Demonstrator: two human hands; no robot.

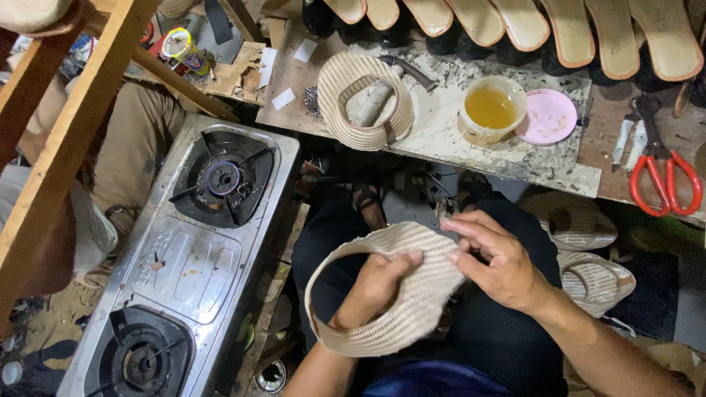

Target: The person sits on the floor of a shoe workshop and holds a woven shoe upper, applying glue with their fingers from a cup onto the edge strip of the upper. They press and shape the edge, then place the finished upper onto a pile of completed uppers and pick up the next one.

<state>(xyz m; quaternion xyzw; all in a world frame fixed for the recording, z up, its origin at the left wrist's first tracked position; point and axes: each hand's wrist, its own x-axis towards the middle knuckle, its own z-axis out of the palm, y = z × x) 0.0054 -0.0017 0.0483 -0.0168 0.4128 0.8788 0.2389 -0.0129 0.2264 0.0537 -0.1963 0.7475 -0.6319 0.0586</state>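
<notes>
A beige woven mesh shoe upper [397, 294], curved into a loop, rests over my lap. My left hand [375, 287] is inside the loop, thumb pressed on the mesh's outer face. At its upper right edge my right hand [494, 257] pinches and holds the mesh with the fingertips. Both hands grip the same piece. A second woven upper [346, 81] lies on the workbench ahead, with a grey tool inside it.
A two-burner steel gas stove [191, 257] stands at my left. The stained workbench [456, 140] carries a cup of yellow glue [491, 109], a pink lid [548, 116] and red-handled scissors [662, 176]. Tan insoles [573, 29] line the back. Finished woven shoes [585, 250] lie at right.
</notes>
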